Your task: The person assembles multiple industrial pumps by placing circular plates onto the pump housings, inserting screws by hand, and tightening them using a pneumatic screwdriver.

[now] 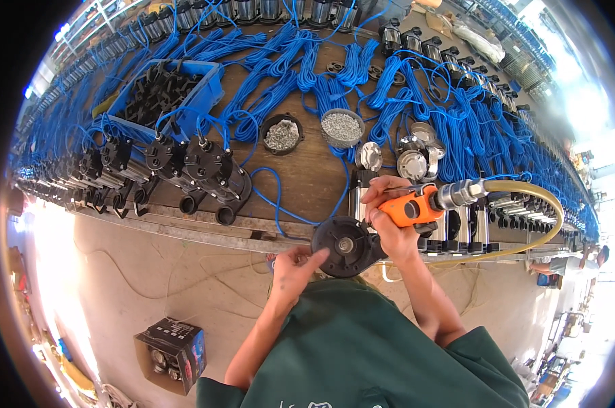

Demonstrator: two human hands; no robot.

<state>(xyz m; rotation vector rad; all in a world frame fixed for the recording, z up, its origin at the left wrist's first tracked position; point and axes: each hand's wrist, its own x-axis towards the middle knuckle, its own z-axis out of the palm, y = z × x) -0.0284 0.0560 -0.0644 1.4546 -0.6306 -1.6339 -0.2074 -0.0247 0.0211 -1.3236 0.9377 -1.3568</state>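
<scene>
- The black round part (345, 245) is located at the near edge of the table (307, 183), just in front of the green shirt (362, 347); whether any of its weight is borne by the table cannot be told.
- Its left rim is grasped by the left hand (296, 272), partly closed: the thumb is laid over the top and the other fingers are bent at the side.
- An orange air tool (411, 209) is gripped by the right hand (391, 224), its body wrapped by the fingers.
- The left forearm (261, 334) is angled up and rightward, the right forearm (424, 294) up and leftward, so the 2 hands are brought near each other.
- A yellowish hose (552, 201) is joined to the tool by a metal coupling (464, 193).
- The part's underside is hidden; the tool's working tip cannot be made out.
</scene>
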